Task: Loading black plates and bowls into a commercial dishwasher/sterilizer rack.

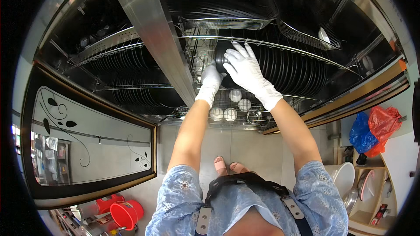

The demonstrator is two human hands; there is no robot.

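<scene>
Both my hands wear white gloves and reach into a steel dish cabinet. My left hand (211, 78) grips the left side of some black dishes (221, 59) at the near end of a row; its fingertips are partly hidden. Over the same dishes, from the right, comes my right hand (242, 64), its fingers extended and apart. Several black plates (288, 68) stand on edge to the right of it in the wire rack. A curved chrome rail (282, 46) runs just above my right fingertips.
Small white round pieces (230, 114) and a glass bowl (254, 117) lie on the lower wire shelf. A steel post (154, 36) divides the cabinet. More black plates (131, 93) fill the left racks. A wire basket (233, 23) hangs above. The glass door (95, 137) stands open at left.
</scene>
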